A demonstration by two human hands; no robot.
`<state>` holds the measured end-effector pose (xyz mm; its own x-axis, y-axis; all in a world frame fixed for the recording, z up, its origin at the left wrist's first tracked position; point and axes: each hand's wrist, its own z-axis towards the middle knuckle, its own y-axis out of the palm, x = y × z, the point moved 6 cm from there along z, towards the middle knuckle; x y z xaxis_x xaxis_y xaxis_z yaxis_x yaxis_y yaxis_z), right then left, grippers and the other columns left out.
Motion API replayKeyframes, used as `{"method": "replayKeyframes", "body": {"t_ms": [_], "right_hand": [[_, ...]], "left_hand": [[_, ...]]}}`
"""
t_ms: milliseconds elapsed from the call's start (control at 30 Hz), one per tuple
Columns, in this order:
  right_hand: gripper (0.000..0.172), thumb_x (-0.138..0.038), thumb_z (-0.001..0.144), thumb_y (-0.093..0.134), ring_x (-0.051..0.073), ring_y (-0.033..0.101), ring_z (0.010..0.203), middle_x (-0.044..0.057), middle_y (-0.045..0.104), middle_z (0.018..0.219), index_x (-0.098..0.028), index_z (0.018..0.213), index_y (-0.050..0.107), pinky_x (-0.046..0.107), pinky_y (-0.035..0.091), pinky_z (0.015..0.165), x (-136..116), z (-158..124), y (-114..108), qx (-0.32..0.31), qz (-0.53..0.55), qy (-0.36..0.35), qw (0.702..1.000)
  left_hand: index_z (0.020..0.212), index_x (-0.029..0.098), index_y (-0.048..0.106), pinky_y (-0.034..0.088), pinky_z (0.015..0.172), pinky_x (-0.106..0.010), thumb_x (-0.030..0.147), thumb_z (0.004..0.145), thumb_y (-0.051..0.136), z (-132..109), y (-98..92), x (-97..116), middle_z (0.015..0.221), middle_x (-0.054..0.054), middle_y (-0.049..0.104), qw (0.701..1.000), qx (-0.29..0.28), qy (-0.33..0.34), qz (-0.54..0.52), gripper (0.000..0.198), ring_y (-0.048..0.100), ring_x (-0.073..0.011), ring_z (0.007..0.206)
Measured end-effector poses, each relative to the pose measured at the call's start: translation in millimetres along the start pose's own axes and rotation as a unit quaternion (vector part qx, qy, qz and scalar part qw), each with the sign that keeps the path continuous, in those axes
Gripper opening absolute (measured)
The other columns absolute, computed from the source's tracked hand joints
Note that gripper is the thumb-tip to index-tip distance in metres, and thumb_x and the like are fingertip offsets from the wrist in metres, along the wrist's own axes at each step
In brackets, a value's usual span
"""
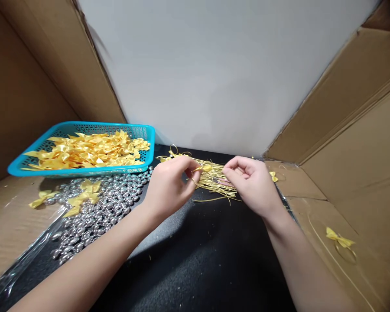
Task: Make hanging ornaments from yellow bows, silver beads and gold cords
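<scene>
My left hand (pixel 169 184) pinches a small yellow ribbon bow (pixel 207 168) between thumb and fingers, with a thin gold cord looping by the thumb. To its right, my right hand (pixel 255 186) is closed with thumb and fingertips together; whatever it may hold is too small to make out. Beneath and between both hands lies a bundle of gold cords (pixel 214 187) on the black work surface (pixel 195 260). Behind my left hand sit several finished-looking bows with cord loops (pixel 174 152), partly hidden.
At the left, a blue basket (pixel 16 167) holds a heap of yellow bows (pixel 94 149). Shiny silver beads (pixel 100 212) spread before it, with loose bows (pixel 84 197) on them. A looped bow (pixel 340 238) lies on the right cardboard. Cardboard walls (pixel 351 99) flank a white panel (pixel 214 65).
</scene>
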<state>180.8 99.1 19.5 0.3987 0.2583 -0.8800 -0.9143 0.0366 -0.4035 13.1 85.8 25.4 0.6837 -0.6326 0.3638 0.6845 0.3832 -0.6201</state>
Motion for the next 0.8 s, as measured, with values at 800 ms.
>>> {"method": "replayKeyframes", "body": {"t_ms": [800], "right_hand": [[0.016,-0.029,0.084,0.058,0.008,0.036,0.043,-0.008,0.034,0.048,-0.016,0.079,0.065,0.023,0.036,0.045,2.2,3.4,-15.3,0.094,-0.045,-0.052,0.993]], "left_hand": [[0.075,0.017,0.063,0.043,0.052,-0.024,0.016,0.088,0.049,-8.5,20.8,10.3,0.066,0.0,0.067,0.987,-0.057,0.098,0.111,0.02,0.062,-0.0144,0.058]]}}
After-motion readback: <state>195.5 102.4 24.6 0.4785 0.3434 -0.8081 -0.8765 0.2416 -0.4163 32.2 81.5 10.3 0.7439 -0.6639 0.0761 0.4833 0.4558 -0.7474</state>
